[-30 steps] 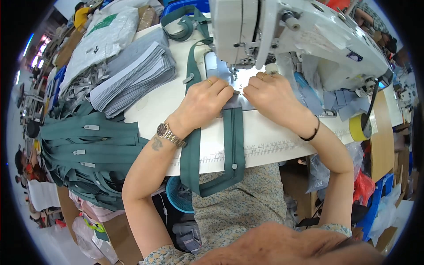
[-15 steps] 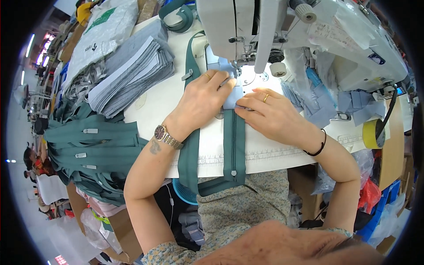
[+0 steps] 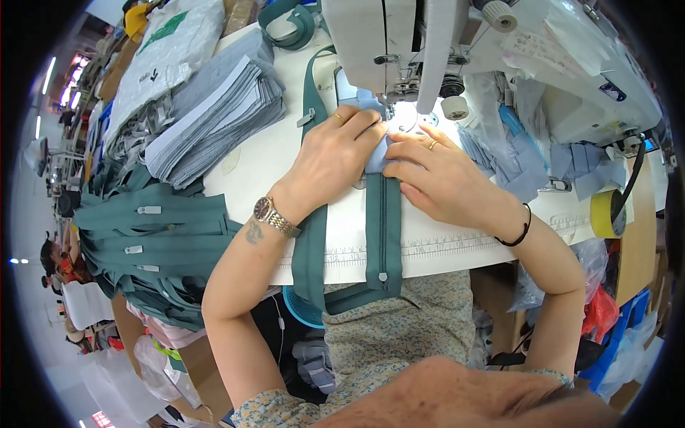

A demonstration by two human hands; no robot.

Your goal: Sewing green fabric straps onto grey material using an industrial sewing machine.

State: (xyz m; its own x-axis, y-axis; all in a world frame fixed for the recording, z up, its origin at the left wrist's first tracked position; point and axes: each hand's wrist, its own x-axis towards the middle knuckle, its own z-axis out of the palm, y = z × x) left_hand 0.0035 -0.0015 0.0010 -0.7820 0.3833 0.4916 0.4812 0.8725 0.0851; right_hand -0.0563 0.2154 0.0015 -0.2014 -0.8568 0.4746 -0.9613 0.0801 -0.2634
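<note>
My left hand (image 3: 341, 151), with a watch at its wrist, has its fingers curled and closed on a light blue fabric piece (image 3: 376, 161) in front of the needle. From the other side, my right hand (image 3: 444, 175) reaches in with fingers apart. Its fingertips rest at the fabric's right edge, and the thumb stands off to the side. A long green zipper (image 3: 384, 228) runs from under the blue piece toward me and loops over the table edge. The sewing machine (image 3: 378, 36) stands over the work; my fingers partly hide the cloth near its presser foot (image 3: 389, 108).
Left are stacked grey-blue fabric pieces (image 3: 221, 118) and a heap of green zippers (image 3: 153, 242). On the right lie small blue scraps (image 3: 524, 160) and a yellow tape roll (image 3: 606, 214). A ruler strip (image 3: 442, 247) follows the table's front edge.
The right hand's fingers have spread, and its thumb has come back off the fabric. The left hand stays on the blue piece. The whole view has shifted slightly.
</note>
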